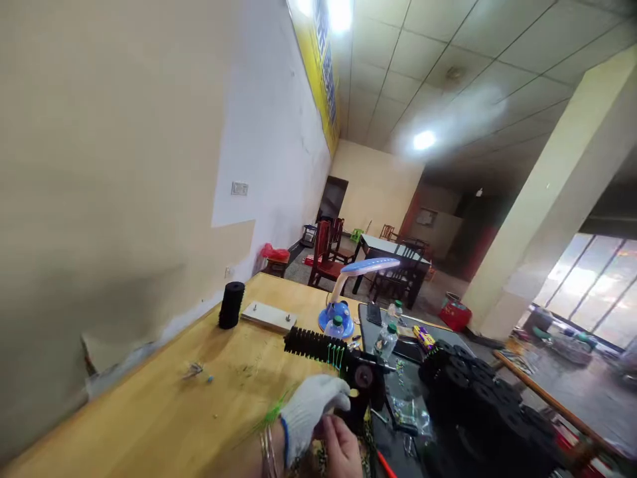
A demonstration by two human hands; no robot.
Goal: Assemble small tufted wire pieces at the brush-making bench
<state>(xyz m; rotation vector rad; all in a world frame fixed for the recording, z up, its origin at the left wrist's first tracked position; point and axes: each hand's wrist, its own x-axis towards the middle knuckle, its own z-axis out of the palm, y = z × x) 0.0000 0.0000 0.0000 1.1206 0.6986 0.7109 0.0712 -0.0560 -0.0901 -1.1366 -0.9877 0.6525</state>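
Observation:
My left hand (311, 411), in a white knit glove with bangles at the wrist, curls closed at the base of a small black vise-like stand (363, 382). A long black ribbed foam roller (312, 346), wound with green thread near its right end, sticks out leftward from that stand. My bare right hand (343, 448) is just below, fingers pinched close to the gloved hand; what they hold is too small to make out. Green fibres lie by my left wrist.
The wooden table (164, 405) carries a black foam cylinder (231, 304), a wooden board with pegs (269, 316) and a blue desk lamp (343, 312). A pile of black foam rolls (478, 405) fills the right. Bottles, chairs and another table stand beyond.

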